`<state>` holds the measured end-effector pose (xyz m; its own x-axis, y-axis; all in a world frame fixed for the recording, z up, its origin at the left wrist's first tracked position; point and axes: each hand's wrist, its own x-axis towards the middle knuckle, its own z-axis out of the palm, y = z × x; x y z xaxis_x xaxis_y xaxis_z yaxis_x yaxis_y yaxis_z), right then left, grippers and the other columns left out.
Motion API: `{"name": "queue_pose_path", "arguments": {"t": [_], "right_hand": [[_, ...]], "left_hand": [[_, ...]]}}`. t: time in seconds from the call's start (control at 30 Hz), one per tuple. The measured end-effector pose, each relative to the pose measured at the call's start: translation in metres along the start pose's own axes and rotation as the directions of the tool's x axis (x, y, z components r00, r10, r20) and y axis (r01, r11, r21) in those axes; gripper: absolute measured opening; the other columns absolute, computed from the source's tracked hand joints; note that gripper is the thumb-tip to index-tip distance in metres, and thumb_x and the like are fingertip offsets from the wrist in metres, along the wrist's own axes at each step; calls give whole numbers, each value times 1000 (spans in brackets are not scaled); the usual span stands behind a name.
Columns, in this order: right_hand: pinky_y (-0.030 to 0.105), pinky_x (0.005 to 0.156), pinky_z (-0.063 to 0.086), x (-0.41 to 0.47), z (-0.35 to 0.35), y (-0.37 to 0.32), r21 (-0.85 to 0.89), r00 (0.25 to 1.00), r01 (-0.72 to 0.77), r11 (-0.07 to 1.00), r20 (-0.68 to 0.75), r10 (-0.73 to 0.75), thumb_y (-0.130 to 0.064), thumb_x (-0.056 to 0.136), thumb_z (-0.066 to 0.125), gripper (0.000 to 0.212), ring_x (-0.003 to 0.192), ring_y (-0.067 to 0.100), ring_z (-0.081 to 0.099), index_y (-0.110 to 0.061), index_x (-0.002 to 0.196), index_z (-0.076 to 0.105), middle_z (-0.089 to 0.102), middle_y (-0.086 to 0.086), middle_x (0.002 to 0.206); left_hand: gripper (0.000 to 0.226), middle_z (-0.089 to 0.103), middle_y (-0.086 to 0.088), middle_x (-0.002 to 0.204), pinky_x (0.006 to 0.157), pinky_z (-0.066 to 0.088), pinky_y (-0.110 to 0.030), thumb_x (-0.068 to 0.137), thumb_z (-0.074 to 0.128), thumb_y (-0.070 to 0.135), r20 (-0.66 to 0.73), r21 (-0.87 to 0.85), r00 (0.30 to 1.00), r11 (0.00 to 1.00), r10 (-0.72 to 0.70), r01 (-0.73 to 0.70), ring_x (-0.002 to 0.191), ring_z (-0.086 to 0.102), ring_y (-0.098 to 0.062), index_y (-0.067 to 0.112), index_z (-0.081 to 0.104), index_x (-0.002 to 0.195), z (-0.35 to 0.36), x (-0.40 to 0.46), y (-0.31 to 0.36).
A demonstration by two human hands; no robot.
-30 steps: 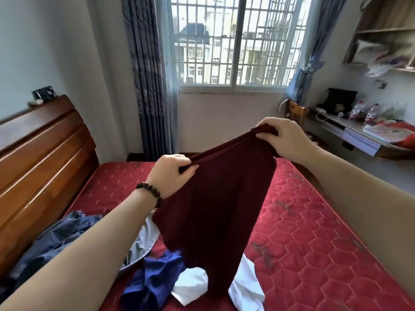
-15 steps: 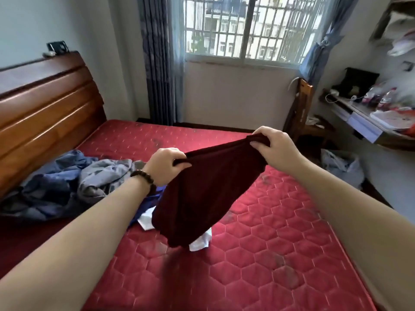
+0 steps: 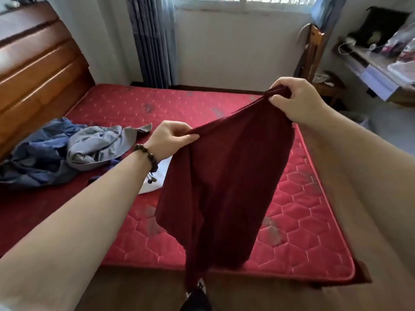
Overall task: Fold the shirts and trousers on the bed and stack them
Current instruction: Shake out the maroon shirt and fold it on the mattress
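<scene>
A dark maroon garment (image 3: 222, 187) hangs in the air over the near part of the red mattress (image 3: 298, 198). My left hand (image 3: 171, 140) pinches one top corner of it and my right hand (image 3: 296, 99) grips the other, held higher and farther right. Its lower end droops past the bed's near edge. On the mattress at the left lie a crumpled grey garment (image 3: 98, 147) and a rumpled blue one (image 3: 38, 158). Part of a white garment (image 3: 155, 182) shows behind my left wrist.
A wooden headboard (image 3: 38, 70) runs along the left. A wooden chair (image 3: 314, 63) and a cluttered desk (image 3: 379, 63) stand at the right beyond the bed. Curtains and a window wall close the far side. My shoe (image 3: 195, 299) is on the floor by the bed's near edge.
The view has tilted down and pulled back, so the bed's near edge now shows. The maroon garment hangs longer and lower, with my right hand raised above my left.
</scene>
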<state>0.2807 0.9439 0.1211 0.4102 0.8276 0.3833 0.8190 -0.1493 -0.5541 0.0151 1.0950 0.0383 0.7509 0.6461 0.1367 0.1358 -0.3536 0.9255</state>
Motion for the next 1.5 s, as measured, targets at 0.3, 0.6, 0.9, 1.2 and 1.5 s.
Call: {"name": "queue_pose_path", "arguments": {"t": [0.3, 0.6, 0.9, 1.2, 1.5], "right_hand": [[20, 72, 41, 50, 83, 172, -167, 953, -189, 968, 206, 222, -11, 87, 65, 14, 86, 16, 58, -18, 98, 70, 65, 0, 92], [36, 86, 47, 73, 194, 316, -189, 890, -331, 925, 264, 372, -8, 87, 61, 17, 94, 25, 60, -16, 101, 69, 69, 7, 98], [18, 70, 29, 128, 288, 440, -114, 880, -374, 920, 270, 391, -6, 92, 52, 14, 83, 20, 51, -9, 102, 62, 64, 7, 90], [38, 84, 47, 196, 371, 530, -233, 852, -270, 934, 394, 344, -7, 91, 57, 15, 98, 32, 60, -12, 104, 63, 67, 14, 103], [43, 104, 37, 131, 435, 604, -381, 579, -609, 696, 386, 718, -52, 77, 74, 91, 130, 35, 41, -17, 147, 28, 43, 16, 140]], "left_hand": [[11, 63, 3, 61, 57, 42, -16, 81, 67, 6, 39, 418, 992, 903, -122, 94, 52, 52, 0, 10, 77, 82, 91, 127, -140], [19, 52, 11, 54, 78, 45, -45, 86, 62, 18, 81, 467, 959, 860, -272, 205, 53, 47, -4, 11, 69, 69, 165, 202, -286], [51, 28, 8, 51, 54, 29, -29, 85, 68, 39, 80, 344, 944, 897, -321, 276, 52, 28, -12, 17, 34, 54, 207, 261, -383], [24, 51, 7, 62, 60, 37, -20, 82, 74, 31, -144, 340, 946, 884, -290, 322, 61, 46, -10, 23, 54, 69, 215, 339, -471], [26, 64, 9, 87, 80, 47, -31, 79, 73, 41, 226, 615, 782, 708, -580, 347, 87, 58, -17, 28, 64, 99, 217, 309, -558]]}}
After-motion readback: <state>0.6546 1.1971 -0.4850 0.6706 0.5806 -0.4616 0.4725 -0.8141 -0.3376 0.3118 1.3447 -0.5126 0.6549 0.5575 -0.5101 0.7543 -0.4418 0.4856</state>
